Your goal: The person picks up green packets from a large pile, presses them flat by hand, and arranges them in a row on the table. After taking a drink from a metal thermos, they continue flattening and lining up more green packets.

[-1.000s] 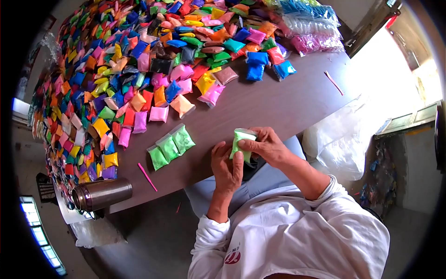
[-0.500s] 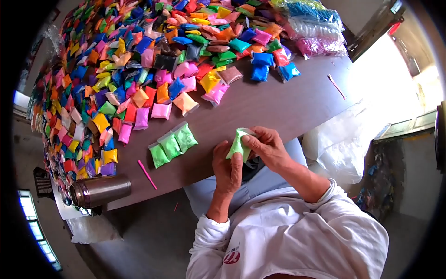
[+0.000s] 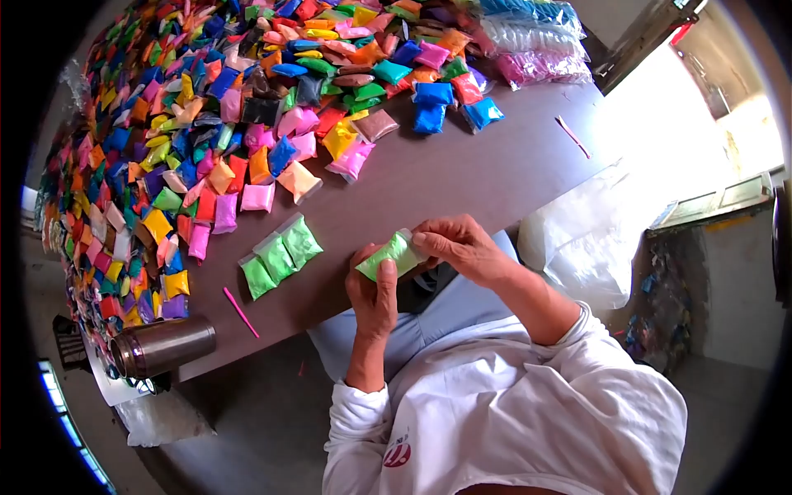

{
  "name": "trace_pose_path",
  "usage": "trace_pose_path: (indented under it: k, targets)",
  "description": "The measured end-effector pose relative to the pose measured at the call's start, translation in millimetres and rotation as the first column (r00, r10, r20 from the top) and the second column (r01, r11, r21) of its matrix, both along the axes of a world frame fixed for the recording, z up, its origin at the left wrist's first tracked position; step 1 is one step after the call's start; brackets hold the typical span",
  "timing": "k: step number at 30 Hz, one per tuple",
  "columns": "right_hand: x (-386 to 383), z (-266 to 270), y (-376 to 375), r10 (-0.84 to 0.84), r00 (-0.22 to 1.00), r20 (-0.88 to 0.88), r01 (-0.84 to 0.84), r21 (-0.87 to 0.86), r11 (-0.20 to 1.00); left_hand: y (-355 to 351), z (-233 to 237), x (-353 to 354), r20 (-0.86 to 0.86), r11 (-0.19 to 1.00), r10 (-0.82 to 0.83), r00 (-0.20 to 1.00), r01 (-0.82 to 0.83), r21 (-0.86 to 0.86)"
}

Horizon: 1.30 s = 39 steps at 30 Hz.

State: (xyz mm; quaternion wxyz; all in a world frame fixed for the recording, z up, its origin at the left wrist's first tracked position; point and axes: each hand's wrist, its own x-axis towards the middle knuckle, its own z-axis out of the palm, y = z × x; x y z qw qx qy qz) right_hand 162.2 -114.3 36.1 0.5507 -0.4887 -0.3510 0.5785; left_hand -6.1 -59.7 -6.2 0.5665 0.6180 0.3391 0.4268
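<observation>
Between my two hands, above the table's near edge, is a light green packet (image 3: 391, 255) in clear wrap. My left hand (image 3: 374, 290) grips its lower left part, with the thumb lying across the front. At its upper right end, my right hand (image 3: 458, 247) pinches the clear edge between thumb and fingers. To the left of my hands, three light green packets (image 3: 280, 256) lie side by side in a row on the table. A thin pink strip (image 3: 240, 312) rests further left, near the table's edge.
A big heap of colourful packets (image 3: 190, 124) covers the table's far and left side. Bulk bags (image 3: 540, 45) are stacked at the back right. A metal flask (image 3: 163, 342) lies at the left corner. A clear plastic bag (image 3: 577, 243) hangs by the right edge.
The green packet has turned from nearly upright to a flatter slant, its face now more visible. My right fingers have shifted to its end. The whole view has moved slightly.
</observation>
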Motion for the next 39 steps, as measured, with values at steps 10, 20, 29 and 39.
trace_pose_path:
  k: [10,20,29,39]
  targets:
    - [17,-5,0,0.098,0.994,0.054,-0.096,-0.041,0.995,3,-9,1,-0.118,0.993,-0.006,0.993,0.019,0.115]
    - [15,-17,4,0.108,0.993,-0.051,-0.107,0.017,0.994,1,-5,0,-0.098,0.997,-0.032,0.995,0.026,-0.067]
    - [17,-9,4,0.025,0.999,-0.043,-0.028,-0.062,0.998,3,-4,4,-0.155,0.996,-0.02,0.988,0.033,0.078]
    - [26,-8,3,0.082,0.996,-0.046,-0.082,-0.01,0.997,2,-2,9,-0.181,0.977,0.044,0.982,-0.004,0.213]
